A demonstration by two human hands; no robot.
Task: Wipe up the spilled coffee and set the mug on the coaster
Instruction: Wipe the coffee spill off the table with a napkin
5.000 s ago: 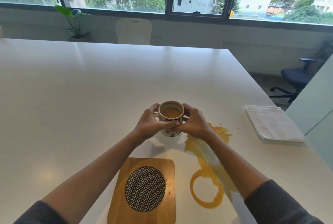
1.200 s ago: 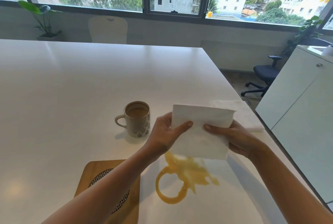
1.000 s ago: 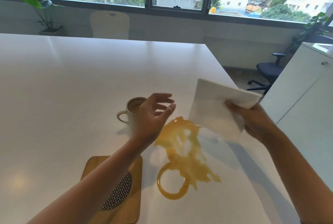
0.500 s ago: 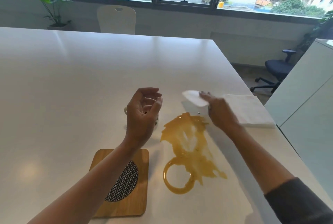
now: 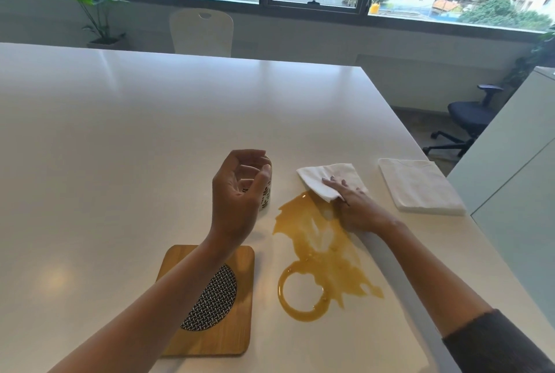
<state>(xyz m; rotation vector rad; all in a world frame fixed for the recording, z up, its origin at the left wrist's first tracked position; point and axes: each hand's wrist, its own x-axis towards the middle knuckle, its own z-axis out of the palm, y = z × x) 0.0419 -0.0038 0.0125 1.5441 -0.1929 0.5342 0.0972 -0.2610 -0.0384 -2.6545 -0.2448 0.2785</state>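
Observation:
A yellow-brown coffee spill [image 5: 321, 249] with a ring at its near end lies on the white table [image 5: 126, 138]. My right hand [image 5: 354, 204] presses a white napkin [image 5: 321, 177] flat on the table at the spill's far edge. My left hand [image 5: 240, 192] hovers raised, fingers loosely curled, holding nothing. It hides most of the patterned mug [image 5: 265, 192], which stands behind it, left of the spill. The wooden coaster [image 5: 237, 321] with its round woven inset lies near me, partly under my left forearm.
A stack of white napkins [image 5: 420, 186] lies near the table's right edge. Past that edge stand a white cabinet [image 5: 516, 162] and a black office chair [image 5: 468, 120]. A white chair [image 5: 201, 32] and a potted plant [image 5: 96, 15] are beyond the far side.
My right hand has brought the napkin down from mid-air and now presses it flat at the spill's far edge. My left hand let go of the napkin and stays raised before the mug.

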